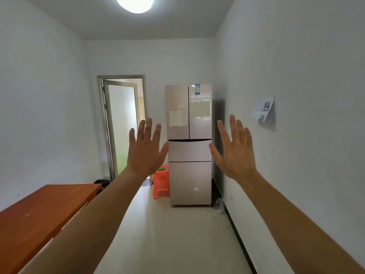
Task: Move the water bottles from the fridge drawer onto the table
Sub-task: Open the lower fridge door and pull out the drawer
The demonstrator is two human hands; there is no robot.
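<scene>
Sight of the water bottles was blocked in the head view: they presumably sat behind a closed drawer front, and which drawer could not be told. The tall, glossy pinkish-beige fridge [189, 119] stood against the far wall with its two top doors shut, as were the shallow upper drawer [189, 151] and the deeper lower drawer [190, 182]. The left hand [145, 153] and right hand [236, 149] were raised either side of it, fingers straight and spread wide, holding nothing and well short of the fridge. The reddish-brown wooden tabletop [39, 218] lay at the near left, well apart from the fridge. An orange plastic stool [161, 181] stood just beside the fridge. Filled bottles would probably be weighty, thin-walled and slightly yielding, perhaps slick with cold. A grip round the mid-body rather than the cap seemed safest.
</scene>
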